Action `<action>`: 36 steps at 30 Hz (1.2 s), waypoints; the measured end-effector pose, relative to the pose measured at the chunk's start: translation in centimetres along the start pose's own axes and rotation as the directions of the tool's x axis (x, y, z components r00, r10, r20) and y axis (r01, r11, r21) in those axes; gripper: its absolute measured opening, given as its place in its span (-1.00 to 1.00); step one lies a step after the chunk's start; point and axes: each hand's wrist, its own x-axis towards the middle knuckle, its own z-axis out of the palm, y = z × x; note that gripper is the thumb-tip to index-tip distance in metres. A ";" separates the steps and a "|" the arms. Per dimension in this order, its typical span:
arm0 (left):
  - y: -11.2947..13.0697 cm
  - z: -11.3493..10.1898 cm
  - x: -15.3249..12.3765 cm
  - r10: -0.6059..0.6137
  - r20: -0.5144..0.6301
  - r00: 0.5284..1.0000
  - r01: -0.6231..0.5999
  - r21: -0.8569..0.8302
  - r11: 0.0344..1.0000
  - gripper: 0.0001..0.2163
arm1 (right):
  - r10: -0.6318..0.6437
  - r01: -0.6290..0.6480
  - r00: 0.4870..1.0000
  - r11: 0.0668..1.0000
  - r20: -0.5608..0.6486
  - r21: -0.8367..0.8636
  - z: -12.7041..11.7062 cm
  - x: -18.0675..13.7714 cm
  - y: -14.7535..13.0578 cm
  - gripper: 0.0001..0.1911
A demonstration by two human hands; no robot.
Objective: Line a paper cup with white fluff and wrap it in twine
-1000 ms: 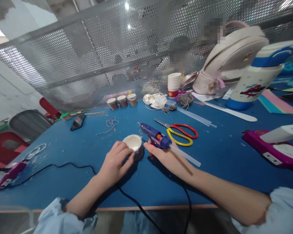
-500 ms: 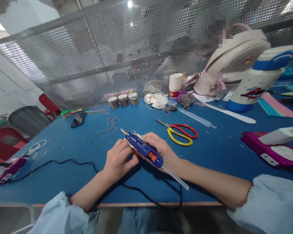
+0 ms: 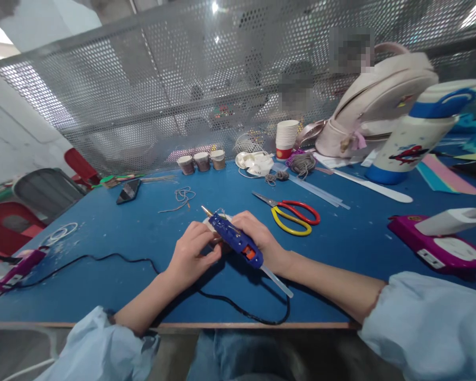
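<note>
My right hand (image 3: 264, 241) is wrapped round a blue hot glue gun (image 3: 235, 237), its metal nozzle pointing up and to the left. A clear glue stick (image 3: 276, 281) sticks out of its back end. My left hand (image 3: 191, 253) has its fingers curled round a small pale paper cup (image 3: 209, 226), partly hidden beneath the glue gun. Both hands are close together above the blue table, with the gun's front over the cup. Scissors (image 3: 290, 217) with one red and one yellow handle lie just beyond my right hand.
Three wrapped cups (image 3: 201, 162) stand at the back, near stacked paper cups (image 3: 286, 140) and grey yarn (image 3: 302, 164). A black cord (image 3: 238, 307) runs under my arms. A purple power strip (image 3: 440, 243) and a bottle (image 3: 420, 135) are at right. A phone (image 3: 128, 191) lies left.
The glue gun has shifted slightly, its nozzle tilting further up and to the right. More of the cup in my left hand shows beneath it.
</note>
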 end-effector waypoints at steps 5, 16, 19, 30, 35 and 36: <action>-0.1 -0.5 -0.5 -0.023 0.066 0.998 0.022 0.014 1.000 -0.86 | 0.004 -0.004 1.000 0.999 0.000 0.049 0.0 -0.2 0.0 -0.84; 0.6 -3.2 -0.5 -0.086 0.064 0.994 0.084 0.036 0.996 -0.79 | 0.030 -0.030 1.000 0.989 0.004 0.142 -0.2 -0.7 0.1 -0.71; 0.7 -3.5 0.4 -0.100 0.056 0.993 0.098 0.050 0.994 -0.83 | 0.125 -0.116 0.991 0.979 -0.046 0.168 -0.6 -0.7 -0.7 -0.78; 0.9 -3.0 1.6 -0.242 0.036 0.970 0.233 0.161 0.959 -0.73 | 0.742 -0.634 0.630 0.662 -0.230 0.399 -1.7 0.4 -0.9 -0.79; 1.4 -2.1 2.9 -0.163 0.164 0.973 0.109 0.296 0.949 -0.63 | 0.768 -0.667 0.616 0.627 -0.177 0.401 -1.5 0.5 -0.7 -0.82; 1.5 -1.9 3.1 -0.165 0.206 0.964 0.098 0.303 0.948 -0.62 | 0.770 -0.671 0.616 0.624 -0.168 0.400 -1.4 0.5 -0.8 -0.82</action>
